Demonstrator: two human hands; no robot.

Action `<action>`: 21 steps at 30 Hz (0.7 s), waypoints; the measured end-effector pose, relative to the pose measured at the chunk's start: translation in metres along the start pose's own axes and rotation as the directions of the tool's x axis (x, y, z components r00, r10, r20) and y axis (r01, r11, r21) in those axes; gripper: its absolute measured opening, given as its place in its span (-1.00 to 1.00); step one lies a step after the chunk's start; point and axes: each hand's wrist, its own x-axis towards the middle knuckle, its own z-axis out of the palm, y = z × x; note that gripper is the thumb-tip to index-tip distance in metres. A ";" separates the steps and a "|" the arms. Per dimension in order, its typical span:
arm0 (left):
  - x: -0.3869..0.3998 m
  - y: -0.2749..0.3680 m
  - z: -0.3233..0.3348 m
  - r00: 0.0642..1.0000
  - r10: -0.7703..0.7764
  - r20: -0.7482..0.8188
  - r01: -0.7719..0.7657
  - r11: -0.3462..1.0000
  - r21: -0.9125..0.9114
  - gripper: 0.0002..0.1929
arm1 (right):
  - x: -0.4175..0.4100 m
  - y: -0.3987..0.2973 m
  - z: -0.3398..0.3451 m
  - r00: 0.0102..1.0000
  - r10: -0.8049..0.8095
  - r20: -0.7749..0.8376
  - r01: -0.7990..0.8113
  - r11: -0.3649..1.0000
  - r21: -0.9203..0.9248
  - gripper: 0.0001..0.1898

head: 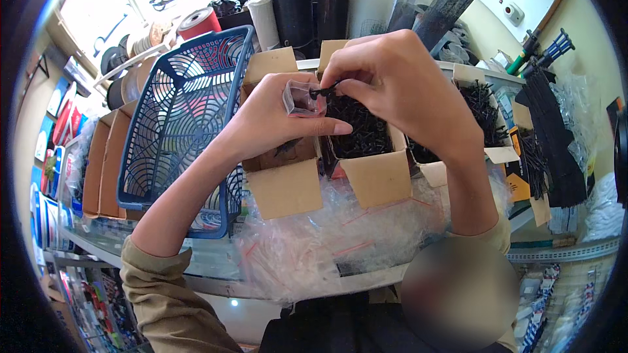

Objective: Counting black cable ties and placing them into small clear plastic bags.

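My left hand (274, 113) holds a small clear plastic zip bag (300, 100) with its mouth spread wide, facing up. In my right hand (387, 78), black screws (325, 91) are pinched between thumb and fingertips, right at the bag's mouth. Below both hands stands an open cardboard box (375, 181) filled with many black screws (363, 132). Left of it, under my left hand, is another open cardboard box (284, 191); its brown inside shows, with something dark in it. How much the bag holds is hard to tell.
A blue plastic basket (228, 196) stands at the left on the glass counter (206, 264). Loose clear zip bags (314, 250) with red strips lie in front of the boxes. More boxes with black screws (483, 113) are at the right. Upright rolls (289, 10) stand behind.
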 end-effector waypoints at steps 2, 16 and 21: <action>-0.001 0.003 0.000 1.000 0.010 -0.006 -0.010 1.000 0.005 -0.64 | -0.002 -0.002 0.005 0.995 -0.097 -0.039 0.090 0.984 -0.153 -0.90; 0.000 -0.007 -0.001 0.990 0.141 -0.031 -0.141 0.990 -0.009 -0.73 | -0.003 -0.019 0.020 0.993 -0.110 -0.036 0.094 0.946 -0.312 -0.85; -0.003 -0.001 -0.001 0.990 0.128 -0.067 -0.130 0.991 -0.028 -0.73 | -0.001 -0.022 0.017 0.989 -0.116 -0.093 0.097 0.977 -0.188 -0.87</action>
